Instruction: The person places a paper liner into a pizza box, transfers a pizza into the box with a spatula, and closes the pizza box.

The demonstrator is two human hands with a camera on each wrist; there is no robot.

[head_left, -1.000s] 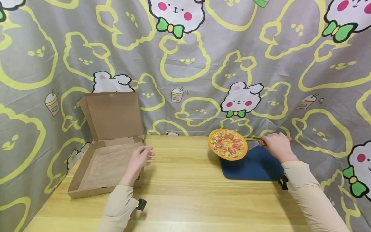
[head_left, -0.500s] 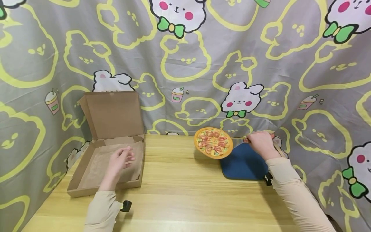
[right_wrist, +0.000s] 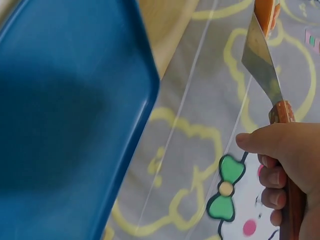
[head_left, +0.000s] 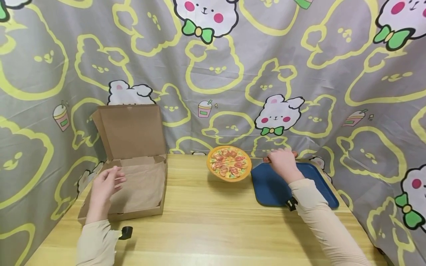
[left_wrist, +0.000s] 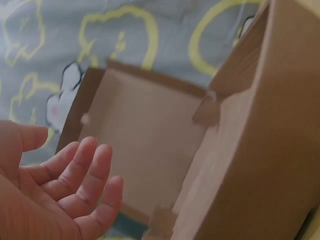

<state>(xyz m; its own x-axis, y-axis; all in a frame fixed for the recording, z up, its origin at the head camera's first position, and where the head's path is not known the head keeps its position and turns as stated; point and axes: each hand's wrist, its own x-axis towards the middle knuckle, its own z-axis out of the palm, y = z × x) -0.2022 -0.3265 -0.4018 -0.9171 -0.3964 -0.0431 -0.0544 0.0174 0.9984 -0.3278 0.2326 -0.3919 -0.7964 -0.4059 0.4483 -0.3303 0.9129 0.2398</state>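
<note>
My right hand (head_left: pixel 282 162) grips the reddish-brown handle of a metal pizza server (right_wrist: pixel 264 62), its fingers wrapped round the wood. On the server's blade lies a toy-like pizza (head_left: pixel 229 163) with an orange rim, held tilted above the table, left of the blue tray (head_left: pixel 319 181). In the right wrist view only the pizza's edge shows at the top. My left hand (head_left: pixel 104 186) hovers over the left side of the cardboard pizza box (head_left: pixel 158 210), holding nothing. Its fingers are loosely bent in the left wrist view. The box lid (head_left: pixel 131 131) stands upright.
Brown paper (head_left: pixel 139 188) lines the box at the left of the wooden table (head_left: pixel 206 229). Behind the table hangs a grey patterned curtain (head_left: pixel 219 88), close to the lid and the tray. The bare tabletop stretches between box and tray.
My right hand has carried the pizza on the server leftward, off the tray and over the table. My left hand has moved left, from the box's right side to its left.
</note>
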